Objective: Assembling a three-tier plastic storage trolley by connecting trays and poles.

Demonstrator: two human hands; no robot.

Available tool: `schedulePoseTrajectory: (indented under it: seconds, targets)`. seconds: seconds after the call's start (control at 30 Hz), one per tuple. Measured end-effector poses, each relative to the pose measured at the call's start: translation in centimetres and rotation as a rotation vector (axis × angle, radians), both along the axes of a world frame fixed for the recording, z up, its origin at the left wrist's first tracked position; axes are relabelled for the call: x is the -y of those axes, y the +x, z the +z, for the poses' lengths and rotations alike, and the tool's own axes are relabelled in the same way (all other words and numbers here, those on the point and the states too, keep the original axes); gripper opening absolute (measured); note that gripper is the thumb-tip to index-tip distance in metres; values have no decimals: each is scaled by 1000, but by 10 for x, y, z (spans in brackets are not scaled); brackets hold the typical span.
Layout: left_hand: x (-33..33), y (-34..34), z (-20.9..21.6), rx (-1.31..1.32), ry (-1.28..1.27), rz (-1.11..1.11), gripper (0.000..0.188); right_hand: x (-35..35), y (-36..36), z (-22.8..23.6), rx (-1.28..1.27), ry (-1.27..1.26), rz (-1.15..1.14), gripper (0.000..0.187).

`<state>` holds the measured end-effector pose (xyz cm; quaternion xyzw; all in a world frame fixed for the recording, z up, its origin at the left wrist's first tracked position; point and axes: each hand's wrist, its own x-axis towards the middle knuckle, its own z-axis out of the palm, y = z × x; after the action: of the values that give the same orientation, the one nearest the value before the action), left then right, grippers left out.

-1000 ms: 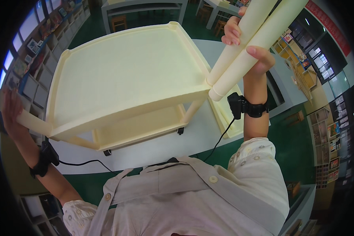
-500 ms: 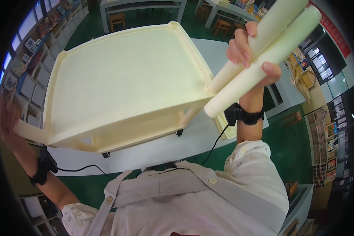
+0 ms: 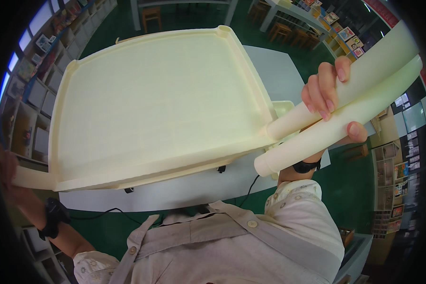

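Head view: smooth cream plastic tubes (image 3: 345,111), ribbed tray (image 3: 156,99).

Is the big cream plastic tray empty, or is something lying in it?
Empty. The whole ribbed floor of the cream plastic tray shows bare, rim to rim. The two cream tubes in the right hand reach only its corner.

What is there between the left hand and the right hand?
In the head view, the cream tray shelf spans the gap between the left hand and the right hand, which grips two cream tubes.
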<state>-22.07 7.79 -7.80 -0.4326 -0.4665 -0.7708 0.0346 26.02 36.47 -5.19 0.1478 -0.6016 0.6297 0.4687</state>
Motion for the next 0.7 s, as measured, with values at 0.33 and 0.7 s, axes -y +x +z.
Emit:
schedulePoseTrajectory:
  seconds: [0.33, 0.7]
  targets:
    - [-56, 42, 8, 182, 58, 44, 33, 26, 1, -9, 29, -92, -242, 57]
    - [-53, 183, -34, -894, -328, 444, 63, 58, -12, -10, 65, 39, -225, 72]
